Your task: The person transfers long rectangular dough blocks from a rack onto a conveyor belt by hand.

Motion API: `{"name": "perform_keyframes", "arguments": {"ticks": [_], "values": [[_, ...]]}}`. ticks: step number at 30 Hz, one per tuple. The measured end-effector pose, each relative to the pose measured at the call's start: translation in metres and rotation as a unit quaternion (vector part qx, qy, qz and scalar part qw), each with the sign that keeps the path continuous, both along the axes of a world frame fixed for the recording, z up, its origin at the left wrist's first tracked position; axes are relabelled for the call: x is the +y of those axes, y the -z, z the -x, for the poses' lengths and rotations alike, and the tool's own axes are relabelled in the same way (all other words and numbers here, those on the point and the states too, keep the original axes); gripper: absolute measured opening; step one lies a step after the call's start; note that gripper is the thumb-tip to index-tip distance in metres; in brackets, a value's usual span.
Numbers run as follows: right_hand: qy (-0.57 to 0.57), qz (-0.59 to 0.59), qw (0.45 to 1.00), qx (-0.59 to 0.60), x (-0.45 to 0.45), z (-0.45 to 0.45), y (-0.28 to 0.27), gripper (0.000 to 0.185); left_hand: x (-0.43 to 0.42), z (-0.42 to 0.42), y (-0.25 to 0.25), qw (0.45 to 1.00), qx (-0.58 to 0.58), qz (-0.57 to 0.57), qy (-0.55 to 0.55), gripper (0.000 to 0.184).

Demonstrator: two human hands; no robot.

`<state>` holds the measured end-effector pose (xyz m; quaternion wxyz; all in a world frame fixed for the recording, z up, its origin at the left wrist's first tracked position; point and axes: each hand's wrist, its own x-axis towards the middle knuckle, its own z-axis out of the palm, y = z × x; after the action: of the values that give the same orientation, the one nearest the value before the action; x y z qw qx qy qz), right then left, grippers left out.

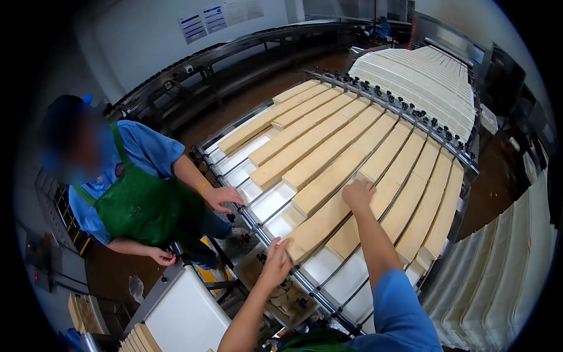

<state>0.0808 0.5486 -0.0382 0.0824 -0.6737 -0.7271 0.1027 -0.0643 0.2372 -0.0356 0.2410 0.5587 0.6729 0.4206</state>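
Note:
Long pale yellow slabs (325,146) lie side by side in lanes on a white conveyor belt (264,205), divided by thin dark rods. My left hand (275,265) is at the near end of one slab (319,230), its fingers against the end and side. Farther up that same slab, my right hand (359,195) reaches over from above with bent fingers; its fingertips are partly hidden. The slab's near end lies close to the metal bar along the belt's front edge.
A co-worker in a green apron (141,199) stands at left, one hand (221,198) by the belt edge. A white side conveyor (185,311) with cut pieces is below. A knobbed bar (393,100) crosses the far end. White-cloth racks (492,276) stand at right.

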Motion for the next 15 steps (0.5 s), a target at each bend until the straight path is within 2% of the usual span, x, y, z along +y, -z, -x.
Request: {"name": "perform_keyframes", "arguments": {"ticks": [2,3,4,6,8,9,10,11,12,13,14,15], "values": [[0.015,-0.043,0.999,0.011,-0.015,0.003,-0.007,0.055,0.019,-0.011,0.011,0.999,-0.029,-0.016,-0.019,0.058],[-0.041,-0.094,0.993,0.054,-0.029,0.005,-0.012,0.054,0.028,-0.016,0.015,0.997,-0.060,-0.032,-0.035,0.058],[-0.100,-0.144,0.980,0.097,-0.043,0.006,-0.015,0.053,0.035,-0.020,0.024,0.996,-0.043,-0.058,-0.058,0.061],[-0.163,-0.181,0.965,0.097,-0.070,0.010,-0.007,0.055,0.026,-0.032,0.006,0.995,-0.011,-0.026,-0.092,0.064],[-0.288,-0.104,0.933,0.188,-0.104,0.001,-0.004,0.056,0.001,-0.035,-0.009,0.990,-0.001,0.027,-0.136,0.070],[-0.357,-0.038,0.902,0.238,-0.131,-0.013,-0.014,0.057,-0.021,-0.030,-0.001,0.989,0.101,-0.001,-0.110,0.070],[-0.448,-0.032,0.859,0.244,-0.151,-0.024,-0.009,0.056,-0.050,-0.037,-0.030,0.954,0.260,0.088,-0.124,0.064],[-0.502,0.195,0.830,0.148,-0.174,-0.037,-0.054,0.056,-0.081,-0.036,-0.045,0.967,0.223,0.111,-0.059,0.060],[-0.555,0.185,0.788,0.190,-0.201,-0.056,-0.058,0.043,-0.114,-0.029,-0.057,0.974,0.183,0.132,0.008,0.057],[-0.582,0.370,0.702,0.178,-0.219,-0.066,-0.091,0.041,-0.143,-0.019,-0.068,0.986,0.049,0.117,0.112,0.057],[-0.665,0.381,0.629,0.131,-0.237,-0.075,-0.125,0.041,-0.173,-0.016,-0.077,0.967,-0.087,0.092,0.219,0.056],[-0.713,0.390,0.553,0.185,-0.255,-0.082,-0.142,0.035,-0.197,-0.024,-0.121,0.956,-0.132,0.029,0.259,0.042]]}}
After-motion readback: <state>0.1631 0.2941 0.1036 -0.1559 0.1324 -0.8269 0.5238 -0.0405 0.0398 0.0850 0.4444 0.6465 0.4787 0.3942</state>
